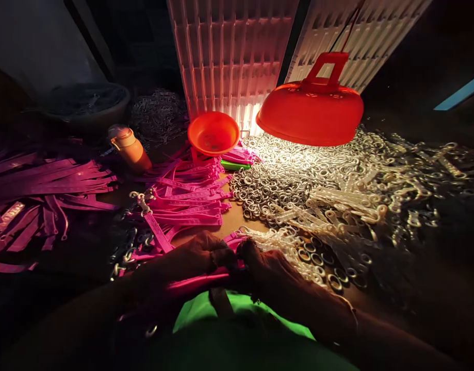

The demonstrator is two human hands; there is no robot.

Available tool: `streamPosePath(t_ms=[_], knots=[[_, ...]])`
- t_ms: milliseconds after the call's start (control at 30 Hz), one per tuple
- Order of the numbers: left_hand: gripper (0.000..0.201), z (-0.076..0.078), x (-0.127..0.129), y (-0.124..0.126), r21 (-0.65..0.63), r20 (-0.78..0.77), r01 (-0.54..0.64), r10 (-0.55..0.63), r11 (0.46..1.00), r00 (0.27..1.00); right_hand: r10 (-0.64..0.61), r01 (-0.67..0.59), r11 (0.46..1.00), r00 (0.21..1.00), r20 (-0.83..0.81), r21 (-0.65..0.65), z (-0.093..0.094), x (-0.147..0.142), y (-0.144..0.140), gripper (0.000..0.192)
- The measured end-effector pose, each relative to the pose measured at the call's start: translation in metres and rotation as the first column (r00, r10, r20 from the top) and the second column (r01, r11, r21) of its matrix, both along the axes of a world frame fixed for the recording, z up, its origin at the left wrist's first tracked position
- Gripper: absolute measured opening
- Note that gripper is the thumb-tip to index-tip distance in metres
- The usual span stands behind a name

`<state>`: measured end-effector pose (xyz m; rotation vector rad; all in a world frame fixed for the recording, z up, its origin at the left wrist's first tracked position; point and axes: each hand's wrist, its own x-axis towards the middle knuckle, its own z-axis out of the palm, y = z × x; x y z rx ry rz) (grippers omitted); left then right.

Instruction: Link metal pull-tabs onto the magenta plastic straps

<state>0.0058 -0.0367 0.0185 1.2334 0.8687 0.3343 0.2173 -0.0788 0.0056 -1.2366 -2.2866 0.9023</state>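
Observation:
Low in the middle, my left hand [208,252] is closed, fingers pinched on a pink strap [200,282]. My right hand [265,265] meets it from the right, its fingers also closed at the strap's end. Shadow hides exactly what lies between the fingertips. Just beyond the hands is a pile of pink straps [194,211], with metal clasps [143,202] on one of them. To the right spreads a large heap of metal rings [256,193], with pale perforated strips [343,201] lying on it.
A red bowl-shaped lamp [310,113] hangs low over the heap. Behind the straps stand an orange bowl [213,134] and an orange bottle [131,149]. More dim straps [54,180] lie at left, near a dark basin [85,100]. A ribbed panel [232,56] rises behind.

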Motion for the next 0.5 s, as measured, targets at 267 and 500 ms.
streamPosePath(t_ms=[267, 500], knots=[[0.045, -0.013, 0.008, -0.043, -0.211, 0.056, -0.092, 0.106, 0.973, 0.993, -0.031, 0.006, 0.968, 0.995, -0.096, -0.250, -0.008, -0.010, -0.017, 0.019], [0.043, -0.014, 0.016, -0.045, -0.436, 0.166, -0.173, 0.268, 0.883, 0.949, 0.162, -0.196, 0.937, 0.977, -0.137, -0.289, -0.015, -0.009, -0.012, 0.022]])
